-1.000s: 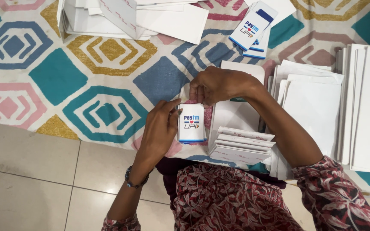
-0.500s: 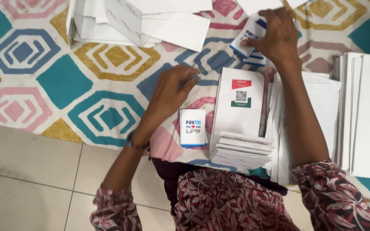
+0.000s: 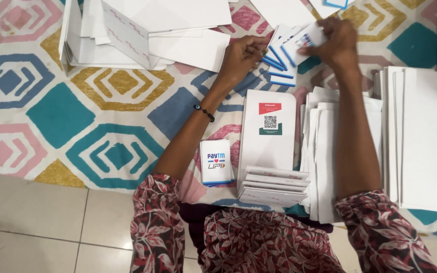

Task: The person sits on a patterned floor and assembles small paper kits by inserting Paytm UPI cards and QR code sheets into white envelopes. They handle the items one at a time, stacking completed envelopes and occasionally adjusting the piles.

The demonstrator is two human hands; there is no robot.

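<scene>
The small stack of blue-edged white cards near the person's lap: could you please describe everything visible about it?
The small stack of cards is upright-rectangular, white, apparently paper or thin card, with blue bottom edges and a printed logo on top. It lies flat and neatly squared on the patterned cloth, just left of a tall white card. No hand touches it.

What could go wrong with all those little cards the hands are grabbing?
The left hand and right hand both pull at the fanned blue-edged cards, so some might bend or slip out and scatter over the patterned cloth. The right forearm reaches over the white envelope stacks and could nudge them crooked. The small card pile lies near the cloth's edge, by the lap, so a bump might push it onto the floor.
</scene>
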